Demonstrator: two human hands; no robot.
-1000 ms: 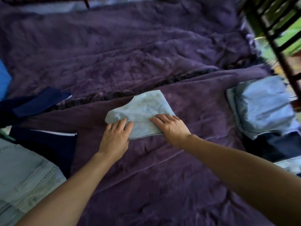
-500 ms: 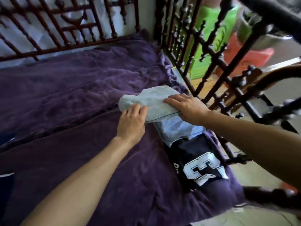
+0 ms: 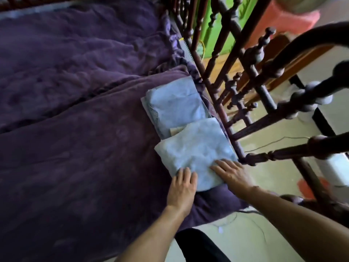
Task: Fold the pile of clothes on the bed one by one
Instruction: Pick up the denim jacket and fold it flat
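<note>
The working surface is a bed [image 3: 211,205] covered by a rumpled purple blanket [image 3: 75,148], which fills the left and centre of the view. The right side of the bed is bounded by a dark wooden railing [image 3: 222,110] of turned spindles. Beyond the railing a pale floor [image 3: 273,173] is seen, with a thin cord [image 3: 273,141] lying on it. At the far right a green object [image 3: 226,25] and a pink object [image 3: 294,19] are visible; both are blurred and cannot be identified.

A folded pale blue cloth [image 3: 194,148] is laid flat at the near right edge of the bed, just beside the railing. A second folded light blue garment [image 3: 177,104] lies on its far side, partly overlapped by it.

The left hand [image 3: 182,184] is placed on the near left corner of the folded cloth, the right hand [image 3: 230,172] on its near right corner. On both hands the fingers [image 3: 221,164] are held straight and laid flat on the fabric, pointing away from the person. Nothing is gripped or pinched; the cloth is only pressed from above.
</note>
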